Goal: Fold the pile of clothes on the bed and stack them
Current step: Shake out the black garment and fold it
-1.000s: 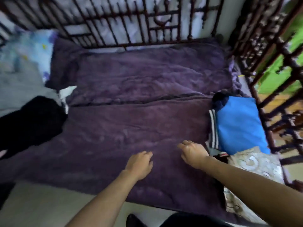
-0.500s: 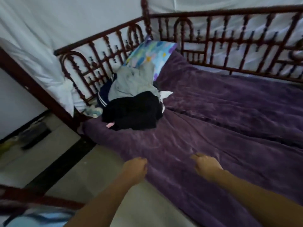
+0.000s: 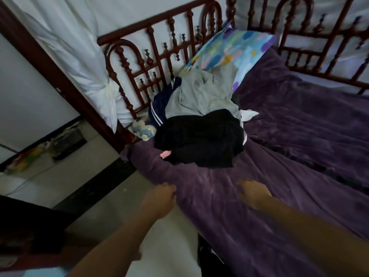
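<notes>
- Two bare hands hang over the near side of the bedding; both are blurred.
- The left hand (image 3: pixel 158 198) has a loosely curled grip with nothing in it, right at the edge of the purple blanket (image 3: pixel 299 140). I cannot tell whether it touches the fabric.
- The right hand (image 3: pixel 253 193) has the same loose, empty grip, above the blanket and off to the right of the left grip.
- The pile of clothes (image 3: pixel 199 120) lies unfolded ahead of both grips and apart from them, against the carved wooden bed rail (image 3: pixel 151 56).
- A black garment (image 3: pixel 201 144) is the part nearest the grips.
- A grey garment (image 3: pixel 201 92) is heaped beyond it.
- A navy garment with white stripes (image 3: pixel 157 108) sits to the left of the grey one.
- A small pink scrap (image 3: pixel 165 154) shows at the black garment's edge, ahead of the left grip.
- A patterned blue pillow (image 3: pixel 235 48) leans beyond the pile.
</notes>
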Tool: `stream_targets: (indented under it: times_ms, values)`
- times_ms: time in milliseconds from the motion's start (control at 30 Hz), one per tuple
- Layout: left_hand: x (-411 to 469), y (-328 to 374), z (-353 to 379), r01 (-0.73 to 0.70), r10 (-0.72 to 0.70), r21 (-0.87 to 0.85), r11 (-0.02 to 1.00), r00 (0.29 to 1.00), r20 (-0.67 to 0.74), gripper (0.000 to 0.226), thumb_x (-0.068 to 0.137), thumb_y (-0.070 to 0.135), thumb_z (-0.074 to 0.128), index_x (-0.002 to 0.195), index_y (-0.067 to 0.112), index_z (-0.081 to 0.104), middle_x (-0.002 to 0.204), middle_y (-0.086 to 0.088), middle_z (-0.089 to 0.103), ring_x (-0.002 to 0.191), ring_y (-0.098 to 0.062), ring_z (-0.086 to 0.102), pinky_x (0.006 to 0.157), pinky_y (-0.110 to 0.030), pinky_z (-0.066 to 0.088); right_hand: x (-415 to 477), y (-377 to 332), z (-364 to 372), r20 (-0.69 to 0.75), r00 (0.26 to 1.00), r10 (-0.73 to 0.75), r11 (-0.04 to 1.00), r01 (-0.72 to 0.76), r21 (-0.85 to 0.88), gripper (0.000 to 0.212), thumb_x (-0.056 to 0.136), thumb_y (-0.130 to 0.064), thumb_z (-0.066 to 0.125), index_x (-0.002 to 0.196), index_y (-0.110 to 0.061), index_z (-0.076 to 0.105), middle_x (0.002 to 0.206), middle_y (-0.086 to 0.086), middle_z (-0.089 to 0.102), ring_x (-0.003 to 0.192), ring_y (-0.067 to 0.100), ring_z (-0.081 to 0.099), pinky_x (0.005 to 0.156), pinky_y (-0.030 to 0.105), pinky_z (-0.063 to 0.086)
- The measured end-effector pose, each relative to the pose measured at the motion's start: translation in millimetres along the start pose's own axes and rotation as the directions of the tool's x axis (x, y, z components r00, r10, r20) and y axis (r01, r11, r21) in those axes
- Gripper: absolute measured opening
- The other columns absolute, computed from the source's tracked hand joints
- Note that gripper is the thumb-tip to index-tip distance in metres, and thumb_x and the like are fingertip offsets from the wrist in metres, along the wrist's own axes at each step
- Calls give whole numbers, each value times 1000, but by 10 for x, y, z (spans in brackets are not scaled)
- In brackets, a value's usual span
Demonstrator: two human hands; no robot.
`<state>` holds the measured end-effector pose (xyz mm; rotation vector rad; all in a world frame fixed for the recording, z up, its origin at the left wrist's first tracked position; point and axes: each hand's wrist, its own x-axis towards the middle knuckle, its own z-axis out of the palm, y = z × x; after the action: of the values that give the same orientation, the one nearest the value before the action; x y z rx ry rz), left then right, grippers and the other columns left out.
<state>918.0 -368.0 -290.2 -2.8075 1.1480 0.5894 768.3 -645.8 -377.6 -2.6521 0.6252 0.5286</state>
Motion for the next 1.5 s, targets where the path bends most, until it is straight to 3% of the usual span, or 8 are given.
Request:
stream_targets:
  times_ms: [467,633,900,1033,1167,1300,1433,1500]
  values:
    - [2460,-815,-44,-88,100,-132,987,991,86,32,96,33,45,126,24,55,114,2,59,101,-18,60,80,-33,48,3295,364,-388,-53,784,619,606,-433,668,61,85,-20,63,140,-6,38,136,24,49,120,42,50,99,44,41]
    - [2753,-1047,-6,-77,97,-120,990,980,173,32,97,32,46,127,24,55,119,3,59,103,-16,60,85,-32,48,3680,402,-410,-36,768,640,617,-486,619,47,87,-28,65,128,-8,54,130,21,54,117,39,53,94,42,45]
    - [3402,-838,-715,-225,242,-143,964,964,112,44,94,34,53,137,24,47,125,2,52,112,-17,54,90,-33,48,2816,-105,-1139,-270,934,235,678,42,734,21,93,-20,63,72,-17,62,66,-3,59,63,11,54,64,30,42]
    - [3664,-393,-1225,-396,431,-332,856,902,34,79,82,42,69,148,27,30,145,2,36,131,-14,35,107,-35,36,2392,-524,-1875,-328,945,-8,562,275,780,27,93,-14,62,67,-16,56,63,-8,49,61,3,44,58,23,37]
    - [3687,-51,-1707,-456,481,-507,731,872,-90,13,88,15,59,100,14,66,87,7,66,91,-17,65,70,-23,43,2094,-753,-2337,-373,925,75,534,278,798,17,90,-22,66,92,-5,64,75,5,58,68,18,53,67,41,44]
    - [3578,-162,-2259,-545,555,-644,536,803,-218,20,94,6,49,94,17,66,85,14,67,76,13,58,63,-6,39,1804,-943,-2382,-447,841,305,695,124,708,81,67,-41,84,136,-45,41,109,-9,62,94,9,61,85,26,50]
    - [3540,-513,-2868,-604,601,-704,374,736,-312,32,97,2,44,99,26,65,88,22,69,89,11,61,83,-10,44,1765,-1315,-2250,-503,781,370,828,-31,560,12,88,-31,68,88,-19,71,69,-9,63,62,7,55,66,37,49]
    - [3561,-728,-3065,-590,602,-734,336,734,-314,32,97,0,43,110,20,65,108,7,68,106,-4,60,95,-22,43,1738,-1430,-2355,-555,710,433,815,-46,577,28,93,-28,61,66,-21,62,56,-7,55,55,11,50,62,40,46]
